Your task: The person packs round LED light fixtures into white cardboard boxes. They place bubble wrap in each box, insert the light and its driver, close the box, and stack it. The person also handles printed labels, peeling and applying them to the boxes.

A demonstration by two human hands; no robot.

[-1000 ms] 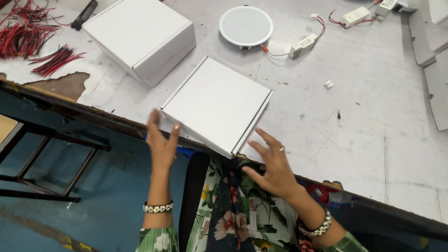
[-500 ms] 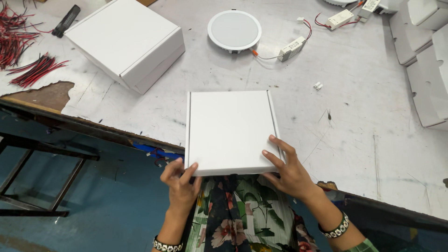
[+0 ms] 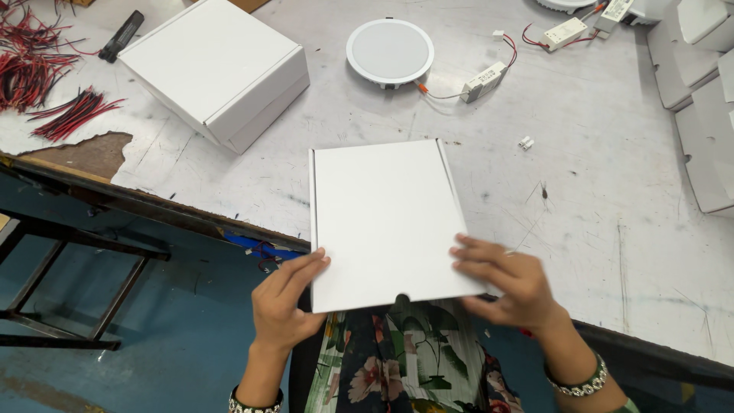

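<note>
- Fingers (image 3: 302, 268) of the left hand (image 3: 287, 302) are lying nearly flat and only slightly spread, pressing on the near left corner of the flat white box (image 3: 386, 218); nothing is being pinched or enclosed.
- Right hand (image 3: 508, 283) is resting its loosely curled fingers (image 3: 470, 256) on the near right corner of the same box; thumb placement underneath is not visible, so whether it is gripping the edge cannot be told.
- Change against half a second ago: the box is now lying squared up, long sides running away from the near table edge, with its near end overhanging that edge toward the person's lap. A second ago it was sitting skewed on the table with both hands off it. Judgement: the box is being brought under control and aligned for handling.
- Flat white box: plain rectangle, no label showing, a small half-round notch on its near edge.
- Taller white carton (image 3: 218, 69) is sitting closed toward the far left corner of the table (image 3: 612, 229), plain, well apart from the hands.
- Round white light fitting (image 3: 390, 51) is lying near the far edge at centre, wired to a small white driver block (image 3: 484, 81).
- Red and black wire bundles (image 3: 73, 115) are lying at the left edge.
- Folded white cardboard blanks (image 3: 707, 145) are stacking along the right edge.
</note>
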